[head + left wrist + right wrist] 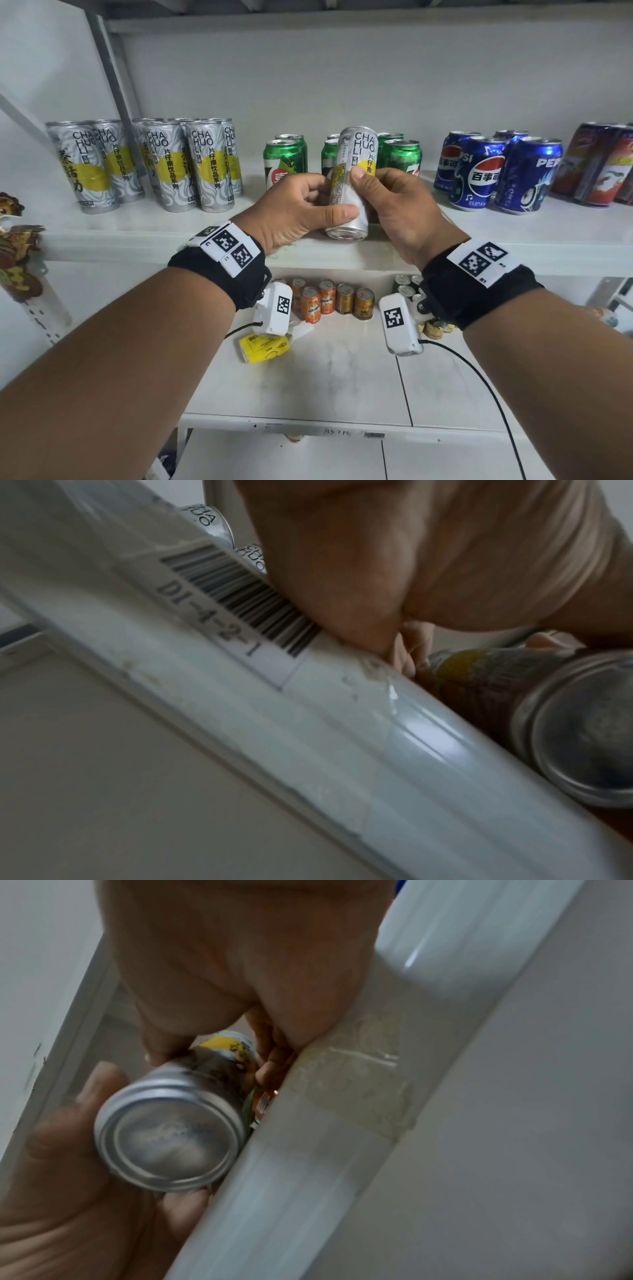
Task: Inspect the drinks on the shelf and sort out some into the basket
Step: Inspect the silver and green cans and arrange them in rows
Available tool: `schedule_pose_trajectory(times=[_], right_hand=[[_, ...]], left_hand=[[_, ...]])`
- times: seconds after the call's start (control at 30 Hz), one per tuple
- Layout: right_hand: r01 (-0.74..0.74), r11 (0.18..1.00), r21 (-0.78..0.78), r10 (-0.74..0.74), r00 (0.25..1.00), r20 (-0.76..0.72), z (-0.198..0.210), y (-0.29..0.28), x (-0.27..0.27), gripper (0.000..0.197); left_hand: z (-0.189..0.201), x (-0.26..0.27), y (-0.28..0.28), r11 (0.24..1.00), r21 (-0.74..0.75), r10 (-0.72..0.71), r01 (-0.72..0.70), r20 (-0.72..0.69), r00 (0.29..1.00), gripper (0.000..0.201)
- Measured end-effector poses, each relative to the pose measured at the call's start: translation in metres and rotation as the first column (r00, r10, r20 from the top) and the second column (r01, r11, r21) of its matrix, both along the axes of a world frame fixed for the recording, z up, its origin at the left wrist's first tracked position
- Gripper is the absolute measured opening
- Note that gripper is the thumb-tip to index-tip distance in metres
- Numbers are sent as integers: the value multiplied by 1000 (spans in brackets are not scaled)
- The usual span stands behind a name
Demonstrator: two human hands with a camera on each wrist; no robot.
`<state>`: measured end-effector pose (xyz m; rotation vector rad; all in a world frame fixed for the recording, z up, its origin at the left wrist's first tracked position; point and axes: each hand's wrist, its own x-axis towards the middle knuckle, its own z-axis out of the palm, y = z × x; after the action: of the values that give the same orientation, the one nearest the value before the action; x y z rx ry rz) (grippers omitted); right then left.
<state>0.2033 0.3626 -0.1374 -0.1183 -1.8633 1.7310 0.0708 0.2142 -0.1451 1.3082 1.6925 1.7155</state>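
A tall silver and yellow "CHA HUO LI" can (352, 178) is held tilted above the front of the white shelf (137, 236), its base toward me. My left hand (301, 209) grips its lower body, thumb across the front. My right hand (387, 202) grips the middle, thumb on the label. The can's silver base (171, 1139) shows in the right wrist view and again (582, 729) in the left wrist view. Several matching cans (147, 164) stand at the shelf's left. No basket is in view.
Green cans (287, 161) stand behind the held can, blue Pepsi cans (496, 171) to the right, red cans (603, 164) at the far right. On the lower shelf sit orange and gold cans (329, 299) and a yellow packet (263, 347). A barcode label (240, 599) marks the shelf edge.
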Motion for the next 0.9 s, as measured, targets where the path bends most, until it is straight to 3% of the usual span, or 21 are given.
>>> schedule_pose_trajectory(times=[0.13,0.37,0.63,0.8,0.9], right_hand=[[-7,1000,-23,7,1000,-6,0,0,-2,40],[-37,999,-16,37,999,-25,0,3,-1,27],[-73,996,44,73,997,-16,-4,4,2,25],[-4,999,52,8,996,-87,-7,1,-2,55],[11,998,63,-5,996,-93,-8,1,-4,63]], left_hand=[[-1,-1,0,1000,25,-14,14,-1,1000,38],[-3,-2,-2,996,72,61,-52,-125,990,57],[-4,1,-4,998,54,46,-38,-170,984,70],[-5,2,-3,995,27,96,-93,-224,970,76],[-5,4,-1,992,-30,105,-119,-284,953,80]])
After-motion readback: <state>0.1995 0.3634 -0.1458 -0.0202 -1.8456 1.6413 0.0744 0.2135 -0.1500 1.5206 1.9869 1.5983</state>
